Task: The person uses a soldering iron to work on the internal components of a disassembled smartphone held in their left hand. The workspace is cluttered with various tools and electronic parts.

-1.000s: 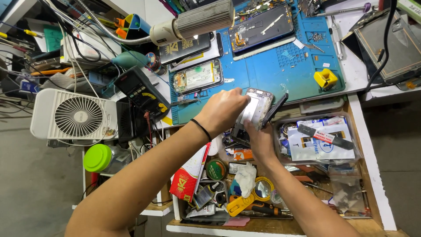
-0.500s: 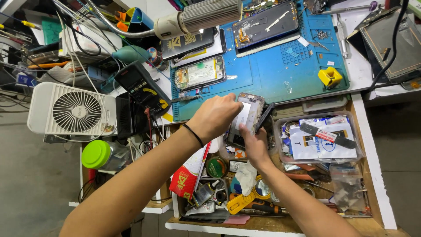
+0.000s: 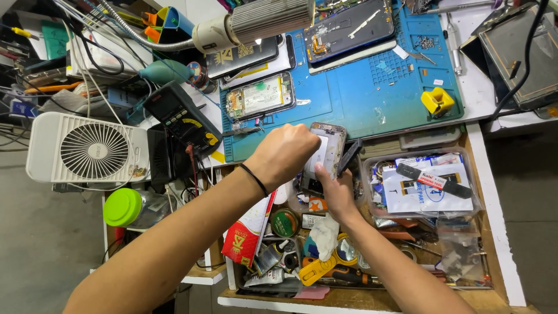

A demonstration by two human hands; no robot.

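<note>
You held the opened phone (image 3: 328, 152) just above the near edge of the blue mat (image 3: 372, 87), over the cluttered drawer (image 3: 407, 256). Your right hand (image 3: 336, 192) gripped its lower end from beneath; your left hand (image 3: 285, 154) had its fingers clenched against the phone's left side.

Both forearms are bare, with no sleeves in view. A thin black band circles the wrist of the left hand (image 3: 283, 154). The right hand (image 3: 335, 195) wears no ring, watch or glove, and its wrist is bare too.
</note>
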